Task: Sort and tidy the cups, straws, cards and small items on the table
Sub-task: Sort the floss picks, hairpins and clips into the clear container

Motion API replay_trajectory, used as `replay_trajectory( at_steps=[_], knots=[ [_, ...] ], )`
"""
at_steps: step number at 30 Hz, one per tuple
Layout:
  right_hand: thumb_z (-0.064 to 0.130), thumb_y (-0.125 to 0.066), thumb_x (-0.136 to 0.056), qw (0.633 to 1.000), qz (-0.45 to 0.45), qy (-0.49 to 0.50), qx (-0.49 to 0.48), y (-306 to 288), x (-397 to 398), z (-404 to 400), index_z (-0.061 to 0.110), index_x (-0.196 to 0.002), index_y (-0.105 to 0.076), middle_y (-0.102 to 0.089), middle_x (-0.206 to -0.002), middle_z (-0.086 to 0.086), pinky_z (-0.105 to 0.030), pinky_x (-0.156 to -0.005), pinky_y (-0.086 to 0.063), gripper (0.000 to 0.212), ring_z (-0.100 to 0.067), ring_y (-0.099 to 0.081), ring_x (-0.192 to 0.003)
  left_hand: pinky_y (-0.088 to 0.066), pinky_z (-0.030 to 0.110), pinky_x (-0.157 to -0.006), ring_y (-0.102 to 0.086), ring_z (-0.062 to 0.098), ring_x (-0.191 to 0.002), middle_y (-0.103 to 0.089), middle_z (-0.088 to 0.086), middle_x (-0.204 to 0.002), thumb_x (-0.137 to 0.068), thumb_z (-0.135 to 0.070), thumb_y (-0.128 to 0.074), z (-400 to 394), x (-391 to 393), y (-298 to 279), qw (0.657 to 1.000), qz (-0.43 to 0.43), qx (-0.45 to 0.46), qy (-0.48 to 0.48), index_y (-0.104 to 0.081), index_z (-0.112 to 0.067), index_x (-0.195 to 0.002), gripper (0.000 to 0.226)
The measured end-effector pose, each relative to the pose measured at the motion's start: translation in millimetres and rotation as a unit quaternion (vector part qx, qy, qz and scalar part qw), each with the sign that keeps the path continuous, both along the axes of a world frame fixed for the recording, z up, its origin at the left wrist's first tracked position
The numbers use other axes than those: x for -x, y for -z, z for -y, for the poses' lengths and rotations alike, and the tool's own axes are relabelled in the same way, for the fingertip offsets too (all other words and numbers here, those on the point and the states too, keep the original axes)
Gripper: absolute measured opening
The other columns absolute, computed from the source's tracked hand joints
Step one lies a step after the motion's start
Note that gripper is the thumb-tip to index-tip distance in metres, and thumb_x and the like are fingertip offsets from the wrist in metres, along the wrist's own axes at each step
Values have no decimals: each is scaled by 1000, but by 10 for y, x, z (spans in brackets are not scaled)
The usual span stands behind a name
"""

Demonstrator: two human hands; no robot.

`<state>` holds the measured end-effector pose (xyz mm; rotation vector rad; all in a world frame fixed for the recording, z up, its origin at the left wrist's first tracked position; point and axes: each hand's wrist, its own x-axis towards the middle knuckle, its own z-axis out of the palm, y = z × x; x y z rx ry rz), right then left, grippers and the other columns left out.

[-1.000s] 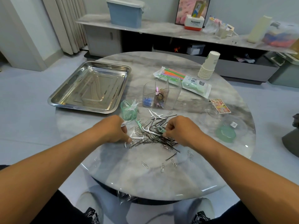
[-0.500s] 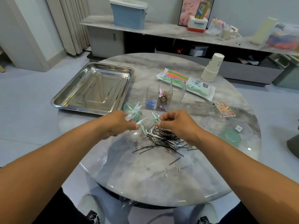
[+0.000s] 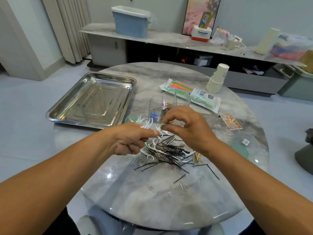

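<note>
At 9 o'clock on the worktop (image 3: 118,192) lies the steel tray (image 3: 92,99). The left hand (image 3: 130,141) pinches a bunch of white floss picks (image 3: 147,125). At 12 o'clock from the pile of hairpins (image 3: 167,150), the right hand (image 3: 188,129) pinches one green pick (image 3: 163,124). The picks seem light, stiff and slippery, so the handle is probably the best place to hold.

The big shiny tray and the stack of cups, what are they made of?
The tray looks like polished metal, probably stainless steel: it is silvery and mirrors the room's light. The stack of cups looks like paper: matte cream walls with thin rolled rims, though a thin coating can't be ruled out.
</note>
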<state>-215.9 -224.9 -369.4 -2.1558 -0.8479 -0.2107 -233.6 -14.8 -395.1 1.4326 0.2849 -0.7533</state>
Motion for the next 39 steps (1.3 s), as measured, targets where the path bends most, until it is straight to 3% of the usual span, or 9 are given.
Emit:
replay_trajectory(
  at_steps=[2, 8, 13, 16, 19, 22, 27, 33, 39],
  knots=[
    [12, -83, -80, 988, 116, -70, 78, 0, -5, 52, 8, -89, -78, -74, -104, -3, -41, -89, -54, 11, -20, -69, -101, -14, 13, -35, -18, 2, -39, -26, -8, -53, -99, -18, -61, -18, -9, -15, 997, -49, 42, 29, -52, -18, -71, 30],
    [11, -81, -84, 979, 127, -117, 107, 46, 29, 120, 9, -98, -79, -78, -98, 1, -47, -107, -49, 14, -17, -75, -91, -19, 12, -35, -20, 1, -42, -21, -8, -58, -91, -19, -62, -86, -24, -65, 987, -68, 86, 120, -56, -21, -56, 35],
    [11, -78, -86, 974, 181, -82, 113, 57, 66, 142, 9, -97, -79, -76, -86, -1, -42, -81, -58, 11, -21, -71, -78, -25, 13, -37, -25, 1, -44, -27, -9, -61, -96, -31, -63, -77, -9, -99, 980, -78, 151, 107, -64, -15, -81, 22],
    [18, -79, -86, 993, -59, 83, -65, 30, 57, 122, 17, -94, -77, -77, -86, 7, -26, -78, -58, 8, -9, -71, -81, -28, 16, -41, -31, 5, -51, -35, -5, -69, -93, -63, -54, -37, -15, -80, 973, -69, 221, 6, -65, -7, -111, 60],
    [15, -79, -85, 877, -373, 140, -267, -12, 6, 82, 3, -96, -77, -76, -85, -7, -28, -77, -52, 16, -19, -65, -77, -31, 19, -42, -38, 9, -54, -45, 0, -71, -96, -72, -34, 60, -21, -30, 966, -34, 246, -68, -59, -5, -122, 76],
    [21, -78, -85, 797, -528, 132, -264, 37, 57, -26, 2, -109, -76, -62, -71, 0, -21, -64, -39, 30, -8, -50, -66, -33, 18, -43, -41, 9, -57, -48, 1, -72, -105, -54, -33, 192, 32, 8, 970, 6, 231, -72, -57, -5, -118, 56],
    [19, -81, -79, 768, -566, 149, -261, 128, 62, -98, 1, -128, -66, -59, -71, 2, -18, -52, -32, 54, -3, -47, -57, -29, 18, -43, -45, 9, -57, -57, 4, -73, -102, -5, -43, 327, 67, 13, 985, 69, 138, -77, -51, -5, -104, 9],
    [28, -87, -64, 773, -561, 157, -251, 162, 36, -80, 5, -122, -72, -64, -68, 5, -17, -48, -32, 64, -1, -50, -54, -42, 17, -50, -55, 7, -62, -67, -1, -75, -106, -14, -50, 323, 42, 88, 985, 117, 74, -99, -62, -5, -116, 19],
    [19, -82, -82, 757, -568, 176, -271, 203, 12, -89, 8, -114, -73, -61, -62, 6, -18, -46, -33, 35, -3, -45, -53, -38, 15, -49, -51, 7, -58, -71, 4, -83, -106, -19, -52, 333, 53, 131, 980, 196, 12, -34, -63, -12, -106, 14]
  ],
)
